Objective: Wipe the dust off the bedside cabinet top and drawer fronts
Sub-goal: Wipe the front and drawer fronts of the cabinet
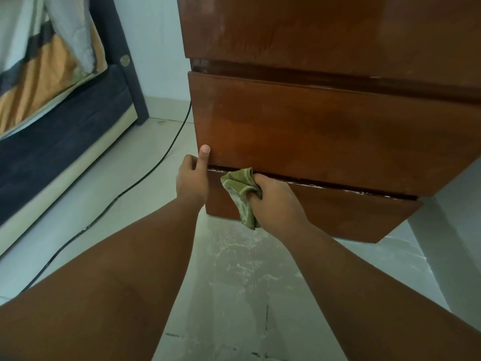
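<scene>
The brown wooden bedside cabinet (325, 126) fills the upper right, seen from low down, with three drawer fronts stacked. My right hand (276, 201) grips a crumpled green cloth (240, 194) and presses it against the dusty gap between the middle drawer front (312, 136) and the bottom drawer front (338, 217). My left hand (191, 178) rests at the cabinet's left edge, thumb up against the lower left corner of the middle drawer, fingers curled around the side. The bottom drawer stands slightly pulled out. The cabinet top is out of view.
A bed (52, 131) with dark base and striped bedding stands at the left. A black cable (145, 175) runs across the pale tiled floor (234, 269) from behind the cabinet. Dust marks streak the floor below the cabinet. A white wall (161, 48) lies behind.
</scene>
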